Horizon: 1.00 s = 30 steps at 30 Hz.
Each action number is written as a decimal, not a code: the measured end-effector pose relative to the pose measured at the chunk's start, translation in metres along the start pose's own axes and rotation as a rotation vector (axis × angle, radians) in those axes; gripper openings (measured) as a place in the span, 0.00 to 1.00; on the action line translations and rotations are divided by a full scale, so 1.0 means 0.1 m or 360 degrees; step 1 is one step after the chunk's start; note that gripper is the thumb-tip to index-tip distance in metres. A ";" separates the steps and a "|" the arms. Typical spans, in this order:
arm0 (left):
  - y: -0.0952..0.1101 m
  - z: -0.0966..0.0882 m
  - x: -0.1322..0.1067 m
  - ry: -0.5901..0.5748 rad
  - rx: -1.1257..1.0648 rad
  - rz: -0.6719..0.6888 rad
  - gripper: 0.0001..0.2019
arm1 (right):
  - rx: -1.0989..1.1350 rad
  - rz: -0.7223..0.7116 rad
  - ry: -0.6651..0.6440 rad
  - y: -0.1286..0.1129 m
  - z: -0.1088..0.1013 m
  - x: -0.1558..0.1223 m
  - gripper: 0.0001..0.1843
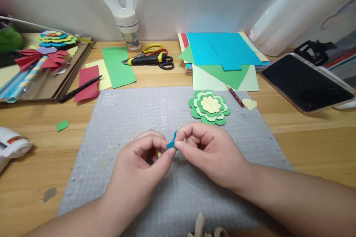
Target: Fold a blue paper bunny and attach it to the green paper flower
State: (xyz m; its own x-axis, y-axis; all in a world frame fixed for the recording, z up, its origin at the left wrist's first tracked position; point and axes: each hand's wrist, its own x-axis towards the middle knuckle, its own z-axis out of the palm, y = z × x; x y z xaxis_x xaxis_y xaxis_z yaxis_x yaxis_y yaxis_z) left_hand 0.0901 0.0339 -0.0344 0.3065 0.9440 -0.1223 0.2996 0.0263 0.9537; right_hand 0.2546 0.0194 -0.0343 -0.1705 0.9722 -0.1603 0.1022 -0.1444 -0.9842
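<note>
Fingertips of both hands are closed on one small blue paper piece [170, 144]: left hand [141, 166] pinching it between thumb and forefinger, right hand [214, 152] gripping the other side likewise. Piece held over the middle of a gray mat [97, 155], between the two hands.

Surroundings: just beyond the right hand, on the mat, a layered paper flower [210, 105]. Right of it, a dark red pencil [235, 96] with a cream paper heart [249, 104] just beside its end. Farther back, a blue sheet [225, 50] tops a pile of papers; left of that, a black-and-yellow tool [147, 59] near a stack of cups [130, 37]. Black pen [80, 88] lies across a red paper [89, 72], near a green sheet [119, 68]. Phone [308, 81] tilted at right.

Materials: mat ruled with a fine pale grid; table [36, 118] of light grained wood; flower in scalloped tiers, dark and pale green, cream center.

Blue piece: matte, narrow, bent, one tip pointing up. Fingers cover part of it; full outline cannot be told.
</note>
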 end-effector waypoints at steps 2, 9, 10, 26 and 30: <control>0.00 0.00 -0.01 -0.0018 0.0009 -0.0010 0.06 | -0.0040 -0.0020 0.0018 0.00 -0.01 0.00 0.03; 0.01 -0.01 0.00 0.0001 -0.0105 -0.0101 0.07 | 0.0131 -0.0062 0.0019 -0.02 -0.01 -0.04 0.05; 0.02 -0.02 0.01 0.0035 -0.0172 -0.0128 0.07 | 0.0179 -0.0085 0.0054 -0.02 -0.01 -0.05 0.05; 0.05 -0.02 0.02 -0.0036 -0.0231 -0.0169 0.09 | 0.0457 0.0186 -0.0119 -0.01 0.02 0.01 0.06; 0.05 -0.01 0.02 -0.0046 -0.0164 -0.0157 0.09 | 0.0381 0.0105 -0.0079 0.01 0.02 0.01 0.06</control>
State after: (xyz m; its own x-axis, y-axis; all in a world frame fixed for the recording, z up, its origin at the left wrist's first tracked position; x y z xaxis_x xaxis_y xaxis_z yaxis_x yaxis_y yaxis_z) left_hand 0.0912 0.0365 -0.0297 0.3064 0.9254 -0.2231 0.2357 0.1533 0.9597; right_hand 0.2525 0.0202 -0.0355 -0.2196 0.9498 -0.2227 -0.1191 -0.2527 -0.9602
